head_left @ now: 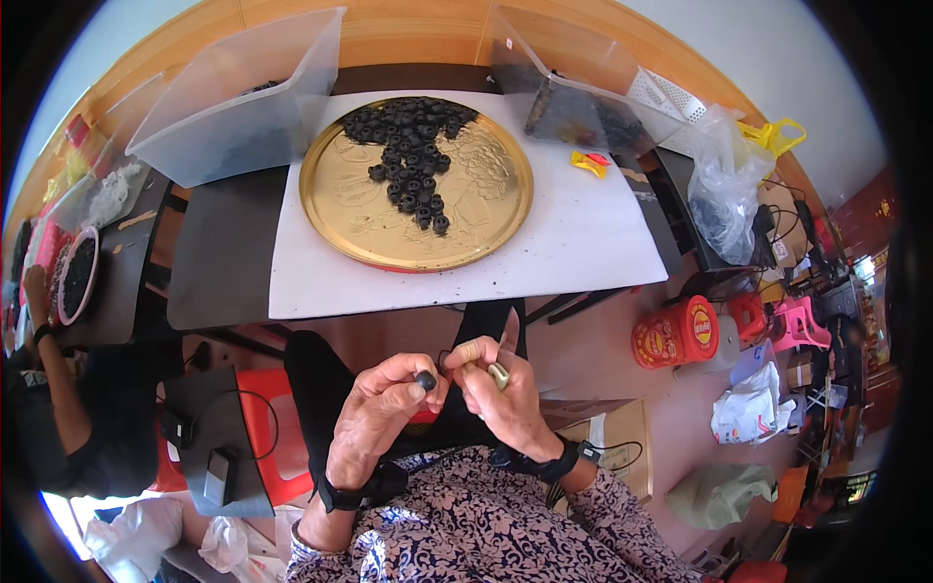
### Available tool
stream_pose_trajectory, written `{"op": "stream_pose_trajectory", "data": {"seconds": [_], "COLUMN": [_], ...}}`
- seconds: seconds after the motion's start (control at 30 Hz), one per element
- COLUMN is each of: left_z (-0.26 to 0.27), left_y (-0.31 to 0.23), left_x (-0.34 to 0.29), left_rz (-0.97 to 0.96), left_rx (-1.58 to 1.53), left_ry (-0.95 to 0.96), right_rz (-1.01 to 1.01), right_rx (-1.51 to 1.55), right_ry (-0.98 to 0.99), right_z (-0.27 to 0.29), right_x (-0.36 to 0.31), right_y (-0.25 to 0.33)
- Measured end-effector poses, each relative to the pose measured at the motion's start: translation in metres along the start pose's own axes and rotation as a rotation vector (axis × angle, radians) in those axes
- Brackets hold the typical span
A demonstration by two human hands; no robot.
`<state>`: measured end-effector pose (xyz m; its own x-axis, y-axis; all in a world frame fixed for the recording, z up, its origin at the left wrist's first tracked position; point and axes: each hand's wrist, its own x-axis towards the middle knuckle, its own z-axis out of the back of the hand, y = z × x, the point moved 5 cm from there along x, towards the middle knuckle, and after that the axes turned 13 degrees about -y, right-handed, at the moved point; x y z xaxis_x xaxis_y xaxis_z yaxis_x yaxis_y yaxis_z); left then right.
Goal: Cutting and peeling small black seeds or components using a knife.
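Note:
My left hand (382, 400) pinches a small round black piece (425, 380) between thumb and fingertips, above my lap. Close beside it, my right hand (496, 394) is closed round the pale handle of a small knife (508, 332), whose blade points up and away from me. One finger of that hand has a tan wrap on it. On the table ahead lies a round golden tray (335, 219) with a raised pattern. Many small black round pieces (413, 160), some with a hole showing, are heaped at its far side and trail toward its near right.
The tray rests on a white sheet (583, 248). Clear plastic bins (238, 107) (593, 92) holding dark material stand behind it on both sides. At the far left a person's arm (60, 389) reaches toward a bowl (92, 277). Red tubs (675, 333) stand on the floor at right.

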<state>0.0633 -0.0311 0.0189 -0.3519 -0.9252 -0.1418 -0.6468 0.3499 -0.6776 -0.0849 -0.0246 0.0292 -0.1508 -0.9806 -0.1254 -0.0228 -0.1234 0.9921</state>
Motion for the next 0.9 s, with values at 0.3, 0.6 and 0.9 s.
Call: {"op": "stream_pose_trajectory", "data": {"seconds": [0.3,0.6,0.9], "left_z": [0.008,-0.006,0.008], "left_y": [-0.003,-0.015,-0.002], "left_x": [-0.006,-0.009,0.000], "left_rz": [-0.049,-0.192,-0.078], "left_rx": [0.210,0.705,0.426], "left_ry": [-0.076,-0.049,-0.098], "right_rz": [-0.040,-0.191,-0.147], "right_rx": [0.271,0.366,0.506], "right_ry": [-0.003,-0.009,-0.213], "right_z": [-0.022,-0.021,-0.010], "right_x": [-0.024,-0.029,-0.030], "right_y": [-0.011,-0.022,-0.026]}}
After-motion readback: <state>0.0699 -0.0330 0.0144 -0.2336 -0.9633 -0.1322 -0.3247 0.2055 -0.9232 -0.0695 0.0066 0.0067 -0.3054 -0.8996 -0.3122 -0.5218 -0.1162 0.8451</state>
